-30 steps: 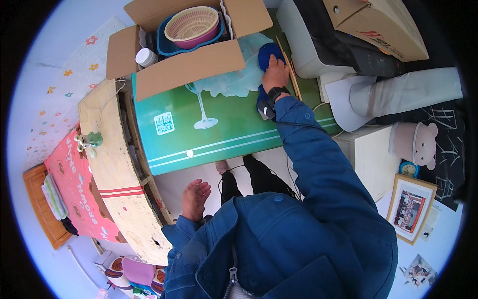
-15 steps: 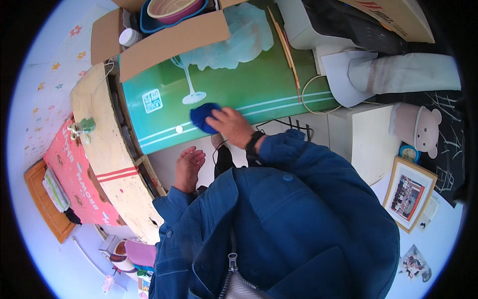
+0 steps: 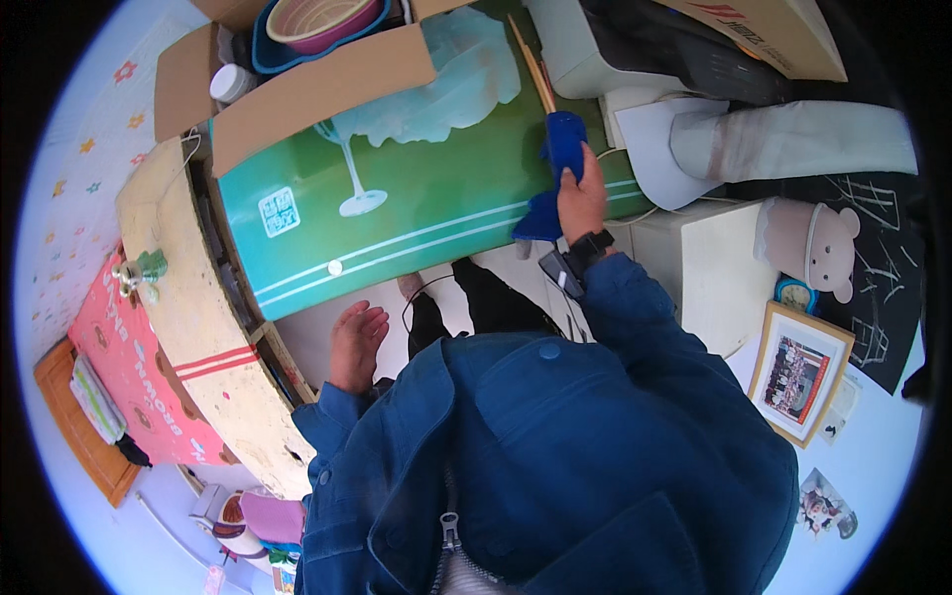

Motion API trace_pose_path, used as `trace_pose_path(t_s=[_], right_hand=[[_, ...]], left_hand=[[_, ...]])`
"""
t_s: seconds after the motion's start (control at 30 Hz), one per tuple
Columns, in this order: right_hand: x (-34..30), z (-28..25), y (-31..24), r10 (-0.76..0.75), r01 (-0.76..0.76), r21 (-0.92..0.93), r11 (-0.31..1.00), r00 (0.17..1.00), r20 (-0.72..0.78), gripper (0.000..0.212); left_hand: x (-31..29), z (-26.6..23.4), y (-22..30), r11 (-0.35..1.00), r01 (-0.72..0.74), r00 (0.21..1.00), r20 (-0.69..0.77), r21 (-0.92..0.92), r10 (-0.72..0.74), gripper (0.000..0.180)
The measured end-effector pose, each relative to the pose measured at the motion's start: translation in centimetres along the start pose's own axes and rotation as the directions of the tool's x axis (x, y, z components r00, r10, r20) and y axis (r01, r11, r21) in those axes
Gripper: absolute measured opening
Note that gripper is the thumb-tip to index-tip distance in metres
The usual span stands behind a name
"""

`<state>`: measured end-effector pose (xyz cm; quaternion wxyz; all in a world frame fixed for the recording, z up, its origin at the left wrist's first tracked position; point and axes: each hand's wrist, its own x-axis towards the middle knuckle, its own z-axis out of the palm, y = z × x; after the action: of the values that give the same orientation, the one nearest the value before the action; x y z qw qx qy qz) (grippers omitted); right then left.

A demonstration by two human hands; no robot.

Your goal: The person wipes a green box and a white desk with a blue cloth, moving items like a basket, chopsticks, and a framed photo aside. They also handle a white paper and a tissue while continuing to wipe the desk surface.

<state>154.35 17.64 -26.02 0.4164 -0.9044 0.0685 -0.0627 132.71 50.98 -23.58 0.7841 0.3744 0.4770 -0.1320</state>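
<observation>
Wiping the green panel (image 3: 416, 198) with a blue cloth (image 3: 557, 169).
Right hand (image 3: 583, 193) grips it, pressing flat; left hand (image 3: 355, 342) hangs free, fingers loosely spread.

An open brown cardboard box (image 3: 317, 74) sits at the far left end of the green cabinet top (image 3: 446, 188) in front of me. A small white square code label (image 3: 279, 211) is stuck near that top's left edge. Another brown cardboard box (image 3: 769, 35) stands beyond its far right corner.
</observation>
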Motion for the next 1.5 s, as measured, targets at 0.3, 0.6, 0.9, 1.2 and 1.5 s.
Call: trace_pose_path(t_s=[0.3, 0.6, 0.9, 1.2, 1.5], right_hand=[[-1.2, 0.7, -3.6, -0.205, 0.205, -0.002, 0.979, 0.978, 0.039, 0.057], [-8.7, 3.0, -3.0, -0.414, 0.52, -0.129, 0.844, 0.787, 0.457, 0.058], [-12.4, 8.7, -7.0, -0.549, 0.695, 0.022, 0.719, 0.548, 0.631, 0.06], [-21.4, 17.2, -18.6, -0.509, 0.403, 0.404, 0.821, 0.197, 0.838, 0.047], [-31.6, 25.3, -28.6, -0.112, -0.818, -0.32, 0.478, -0.418, 0.901, 0.046]], left_hand=[[1.4, 0.3, 0.6, 1.0, 0.027, 0.999, 0.029, 0.009, -0.027, 0.036], [1.8, -0.4, -0.2, 1.0, -0.015, 0.998, 0.056, -0.028, 0.016, 0.034], [-3.0, -3.8, -1.3, 0.983, -0.027, 0.976, -0.216, -0.181, -0.013, 0.02], [-8.6, -15.6, -5.4, 0.897, -0.196, 0.946, -0.317, -0.395, 0.067, 0.021], [-16.3, -29.7, -11.0, 0.771, -0.36, 0.876, -0.475, -0.525, 0.086, 0.028]])
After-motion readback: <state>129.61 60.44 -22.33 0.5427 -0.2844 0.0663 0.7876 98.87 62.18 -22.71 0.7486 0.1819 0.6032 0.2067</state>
